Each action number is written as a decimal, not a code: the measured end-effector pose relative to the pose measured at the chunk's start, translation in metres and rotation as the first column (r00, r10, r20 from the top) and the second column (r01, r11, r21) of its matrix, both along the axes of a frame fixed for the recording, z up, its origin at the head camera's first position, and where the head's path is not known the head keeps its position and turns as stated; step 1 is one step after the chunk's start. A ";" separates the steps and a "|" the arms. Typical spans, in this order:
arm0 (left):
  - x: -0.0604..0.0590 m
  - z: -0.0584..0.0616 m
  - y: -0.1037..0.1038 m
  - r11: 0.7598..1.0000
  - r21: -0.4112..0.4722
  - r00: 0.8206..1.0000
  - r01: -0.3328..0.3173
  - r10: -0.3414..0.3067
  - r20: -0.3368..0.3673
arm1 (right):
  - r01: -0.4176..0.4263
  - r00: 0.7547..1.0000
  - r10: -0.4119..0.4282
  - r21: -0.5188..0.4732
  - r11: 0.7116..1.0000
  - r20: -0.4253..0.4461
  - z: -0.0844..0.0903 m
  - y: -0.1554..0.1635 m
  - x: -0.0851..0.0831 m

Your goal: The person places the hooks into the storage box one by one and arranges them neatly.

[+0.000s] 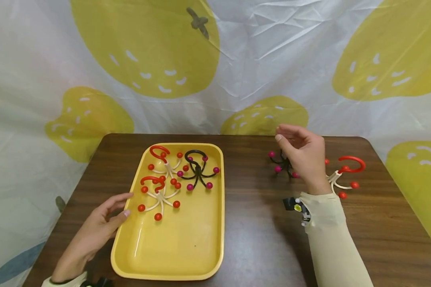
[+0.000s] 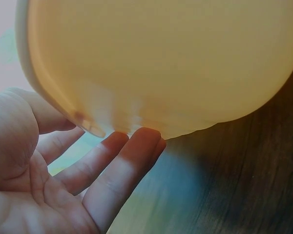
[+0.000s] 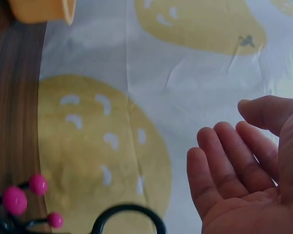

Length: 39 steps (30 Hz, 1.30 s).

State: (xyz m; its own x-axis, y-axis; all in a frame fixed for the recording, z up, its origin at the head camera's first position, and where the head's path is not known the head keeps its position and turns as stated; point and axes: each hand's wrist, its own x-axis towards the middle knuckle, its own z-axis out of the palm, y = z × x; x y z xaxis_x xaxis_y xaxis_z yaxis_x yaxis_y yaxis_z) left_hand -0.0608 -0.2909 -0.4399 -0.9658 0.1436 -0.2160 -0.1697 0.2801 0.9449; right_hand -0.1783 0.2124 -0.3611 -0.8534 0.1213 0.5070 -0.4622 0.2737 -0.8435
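1. At the tabletop's left edge I see my left hand (image 1: 100, 223) resting on the wood, fingers straight and relaxed, grasping nothing. The left wrist view shows the fingertips (image 2: 146, 139) touching the outer left wall of the yellow tray (image 1: 186, 247).
2. The tray sits left of the table's middle, its near rim close to the front edge. Its far half holds two white hooks with red balls (image 1: 161, 179) and one black hook with magenta balls (image 1: 197, 171). The near half of the tray floor is bare.
3. Between the tray's right rim and my right hand lies an open strip of dark wood running from the back edge to the front edge.
4. My right hand (image 1: 301, 155) hovers near the back edge, right of centre, fingers loosely spread and released, holding nothing. The right wrist view shows the open palm (image 3: 254, 180).
5. Just beneath it a second black hook with magenta balls (image 1: 281, 165) lies on the tabletop, partly hidden by the hand.
6. Toward the right edge lies a white hook with a red loop (image 1: 344, 175), close beside my wrist.
7. The surface is the dark wooden tabletop (image 1: 258, 239). Behind it hangs a white curtain printed with yellow fruit (image 1: 237, 59).
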 end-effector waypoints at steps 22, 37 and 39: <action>-0.003 0.000 -0.002 1.000 -0.028 1.000 0.001 -0.001 -0.008 | 0.249 0.958 -0.262 0.121 0.961 0.113 -0.031 0.058 -0.006; -0.005 0.003 -0.002 1.000 -0.017 1.000 0.003 -0.003 0.007 | 0.239 0.949 -0.277 0.227 0.944 0.153 -0.043 0.061 -0.009; -0.005 0.004 -0.001 1.000 -0.012 1.000 0.005 -0.005 0.010 | 0.228 0.949 -0.272 0.246 0.942 0.161 -0.044 0.062 -0.009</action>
